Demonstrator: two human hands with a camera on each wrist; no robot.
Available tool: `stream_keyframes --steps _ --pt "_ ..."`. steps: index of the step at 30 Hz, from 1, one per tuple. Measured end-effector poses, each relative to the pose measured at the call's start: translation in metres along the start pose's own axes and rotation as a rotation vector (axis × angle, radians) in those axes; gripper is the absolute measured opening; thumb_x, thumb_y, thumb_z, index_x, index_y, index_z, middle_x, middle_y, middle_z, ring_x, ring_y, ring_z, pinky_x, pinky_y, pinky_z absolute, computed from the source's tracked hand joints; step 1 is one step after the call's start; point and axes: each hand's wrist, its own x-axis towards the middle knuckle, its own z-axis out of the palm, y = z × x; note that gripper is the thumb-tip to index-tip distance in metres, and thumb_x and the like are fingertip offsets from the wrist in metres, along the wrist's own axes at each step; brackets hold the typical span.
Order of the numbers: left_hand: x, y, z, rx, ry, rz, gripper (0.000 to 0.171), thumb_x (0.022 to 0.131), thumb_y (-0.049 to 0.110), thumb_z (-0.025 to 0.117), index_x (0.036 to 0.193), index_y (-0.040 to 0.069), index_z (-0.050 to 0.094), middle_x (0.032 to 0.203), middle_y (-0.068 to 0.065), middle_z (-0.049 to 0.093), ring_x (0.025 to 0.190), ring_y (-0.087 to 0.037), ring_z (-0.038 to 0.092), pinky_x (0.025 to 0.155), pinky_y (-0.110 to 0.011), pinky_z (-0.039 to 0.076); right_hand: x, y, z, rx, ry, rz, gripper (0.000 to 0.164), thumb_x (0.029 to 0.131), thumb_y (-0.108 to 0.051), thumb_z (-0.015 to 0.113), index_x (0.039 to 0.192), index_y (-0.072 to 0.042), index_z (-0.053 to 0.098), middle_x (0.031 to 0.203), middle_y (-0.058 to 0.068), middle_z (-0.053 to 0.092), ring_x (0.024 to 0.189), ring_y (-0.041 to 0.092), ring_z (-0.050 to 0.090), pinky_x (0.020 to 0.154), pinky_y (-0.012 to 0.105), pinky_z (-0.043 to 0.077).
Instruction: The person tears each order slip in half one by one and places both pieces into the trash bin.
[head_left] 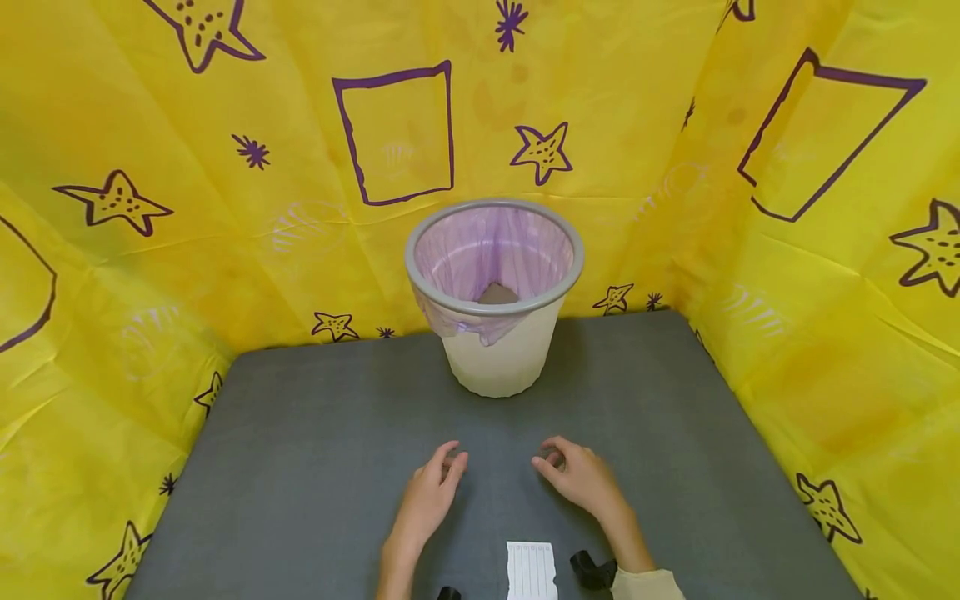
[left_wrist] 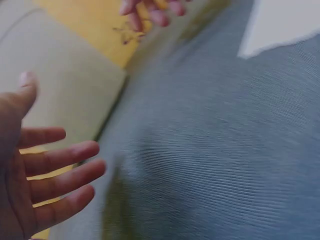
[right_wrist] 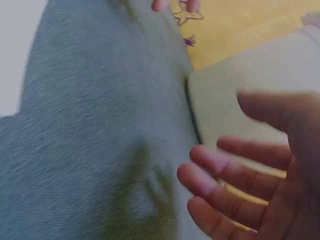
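Note:
My left hand [head_left: 431, 496] hovers over the grey table with its fingers spread and relaxed, holding nothing. Opposite it, my right hand [head_left: 583, 479] has loosely bent fingers and an empty palm, as the right wrist view also shows. A gap separates the two hands. Between my forearms, near the front, lies a torn white sheet of lined paper [head_left: 532, 571]; neither hand touches it. Beyond both hands stands a cream waste bin [head_left: 498, 367] with a grey rim and a thin purple liner bag [head_left: 450, 258]. Something brown [head_left: 498, 293] shows inside the bin.
The dark grey tabletop [head_left: 322, 450] meets yellow cloth walls [head_left: 247, 250] printed with purple stars and frames at the back and both sides. The bin stands close to the back wall. A black wrist device [head_left: 592, 571] sits by my right sleeve [head_left: 647, 585].

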Motion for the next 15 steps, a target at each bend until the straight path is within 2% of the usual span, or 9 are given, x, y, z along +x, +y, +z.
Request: stream_keyframes --steps 3,7,11,15 --pt "-0.007 0.001 0.009 0.104 0.004 0.052 0.055 0.095 0.055 0.048 0.133 0.016 0.056 0.108 0.004 0.068 0.096 -0.015 0.065 0.08 -0.038 0.052 -0.009 -0.001 0.005 -0.093 -0.012 -0.085 0.036 0.082 -0.04 0.075 0.108 -0.017 0.067 0.091 -0.007 0.064 0.078 0.009 0.059 0.063 0.028 0.046" --pt "-0.015 0.001 0.017 0.149 -0.01 0.079 0.054 0.093 0.055 0.051 0.132 0.018 0.057 0.115 0.001 0.066 0.105 -0.019 0.064 0.085 -0.043 0.051 -0.02 -0.001 0.014 -0.198 -0.004 -0.161 0.04 0.076 -0.04 0.08 0.106 -0.017 0.065 0.092 -0.006 0.057 0.084 0.015 0.059 0.062 0.032 0.047" --pt "-0.017 0.002 0.02 0.186 0.013 0.115 0.054 0.093 0.055 0.052 0.13 0.016 0.058 0.114 0.001 0.067 0.104 -0.02 0.064 0.084 -0.044 0.052 -0.025 0.0 0.019 -0.227 0.03 -0.186 0.043 0.074 -0.039 0.082 0.106 -0.017 0.064 0.093 -0.004 0.056 0.087 0.018 0.06 0.061 0.036 0.049" --pt "-0.019 -0.001 0.021 0.29 0.054 0.187 0.05 0.092 0.048 0.058 0.129 0.016 0.058 0.117 -0.001 0.065 0.108 -0.023 0.061 0.085 -0.045 0.051 -0.03 0.002 0.023 -0.24 0.052 -0.218 0.045 0.076 -0.039 0.08 0.111 -0.016 0.064 0.101 -0.002 0.058 0.094 0.02 0.059 0.066 0.039 0.051"
